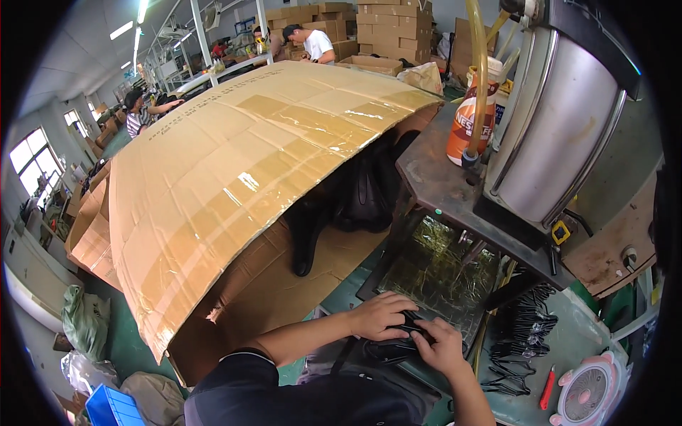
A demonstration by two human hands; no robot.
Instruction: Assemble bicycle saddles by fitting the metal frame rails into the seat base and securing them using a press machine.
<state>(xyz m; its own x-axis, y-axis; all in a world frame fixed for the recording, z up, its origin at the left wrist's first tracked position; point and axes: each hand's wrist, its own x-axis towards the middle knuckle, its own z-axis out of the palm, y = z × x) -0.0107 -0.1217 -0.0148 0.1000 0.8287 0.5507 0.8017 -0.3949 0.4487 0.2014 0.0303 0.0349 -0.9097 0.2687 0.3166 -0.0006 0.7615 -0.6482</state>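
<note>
Both hands are together low in the view, in front of the machine. My left hand [382, 317] has its fingers curled over a black bicycle saddle [391, 351], at the saddle's far side. From the right, my right hand [441, 345] grips the same saddle, its thumb and fingers bent near the left fingertips. Much of this saddle is hidden by the hands, so its outline is hard to make out. More black saddles [364, 197] lie inside a large cardboard box [213, 163], under its raised flap.
A press-like machine [561, 121] with a metal cylinder stands at right, an orange bottle [471, 121] beside it. On the bench are black bent wire rails [522, 334], a red-handled knife [548, 388] and a pink-white fan [588, 396]. A blue crate [114, 406] sits lower left. Other people work farther back.
</note>
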